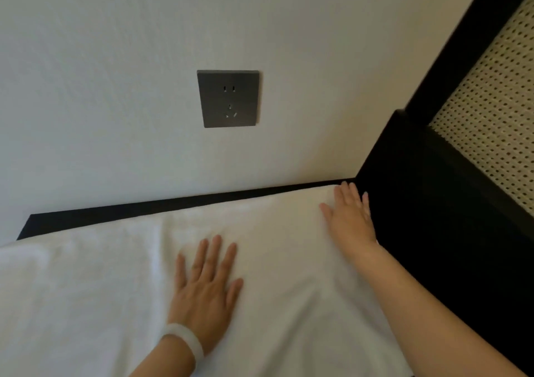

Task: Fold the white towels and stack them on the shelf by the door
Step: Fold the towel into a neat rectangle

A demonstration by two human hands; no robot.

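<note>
Towel, white: left hand, right hand flat, fingers straight; smooth outward before folding.

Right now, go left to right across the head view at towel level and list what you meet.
Flat on the white towel: left hand → right hand; then black frame → woven cane panel.

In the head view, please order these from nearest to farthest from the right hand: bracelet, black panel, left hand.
1. Black panel, directly right of the right hand.
2. Left hand, lower left, flat on the towel.
3. Bracelet, on the left wrist, lowest.
</note>
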